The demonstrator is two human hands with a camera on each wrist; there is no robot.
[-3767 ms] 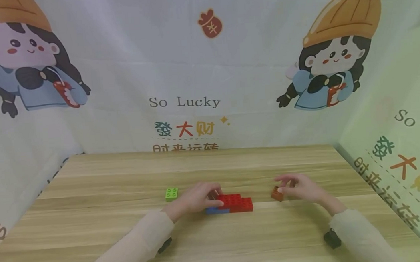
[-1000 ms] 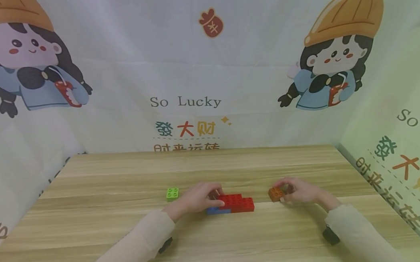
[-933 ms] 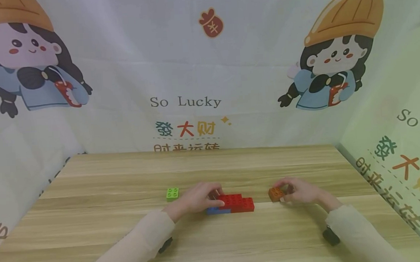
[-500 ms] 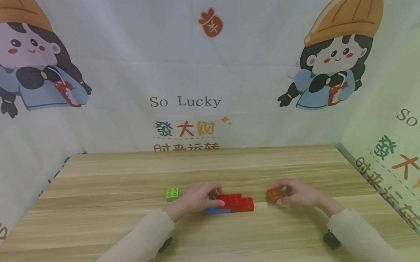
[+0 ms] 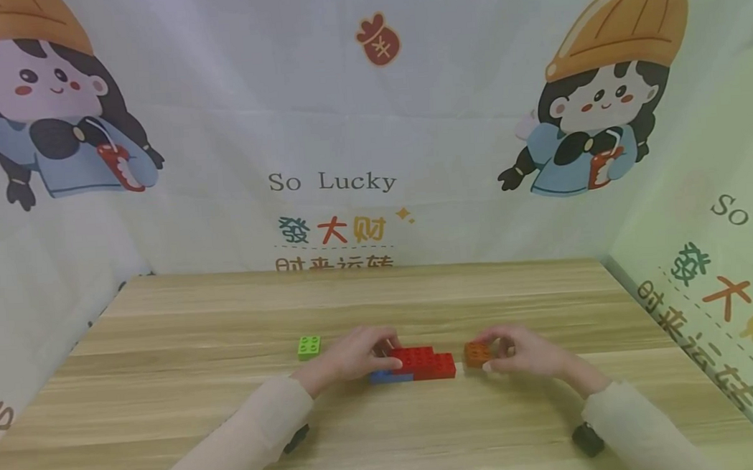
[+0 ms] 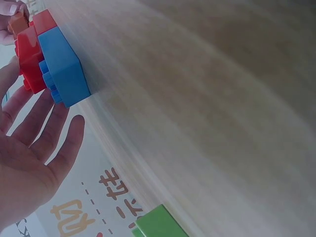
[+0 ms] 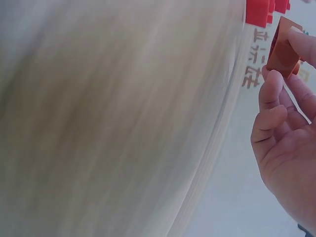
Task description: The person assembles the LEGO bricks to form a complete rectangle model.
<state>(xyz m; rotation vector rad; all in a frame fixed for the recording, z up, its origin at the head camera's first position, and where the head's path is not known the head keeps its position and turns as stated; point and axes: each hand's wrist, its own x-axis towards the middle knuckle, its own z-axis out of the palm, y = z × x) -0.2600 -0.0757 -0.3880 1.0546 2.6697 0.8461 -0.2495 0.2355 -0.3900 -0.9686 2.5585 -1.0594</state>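
My left hand (image 5: 358,352) grips the upper red brick (image 5: 416,359) between thumb and fingers. That brick sits across a blue brick (image 5: 392,377) and a lower red brick (image 5: 446,366), side by side on the table. In the left wrist view the blue brick (image 6: 64,69) stands at the end nearest the palm. My right hand (image 5: 527,349) pinches an orange-brown brick (image 5: 476,355), studs up, just right of the lower red brick with a small gap between them. In the right wrist view the brick's (image 7: 285,52) hollow underside appears off the tabletop.
A light green brick (image 5: 309,347) with studs up lies on the wooden table (image 5: 226,323) to the left of my left hand. Behind the table hangs a printed cloth (image 5: 449,151), which also covers both sides.
My right hand has brought the orange-brown brick leftward, closer to the red brick, and it has turned to line up straighter. My left hand and the joined bricks have stayed put.
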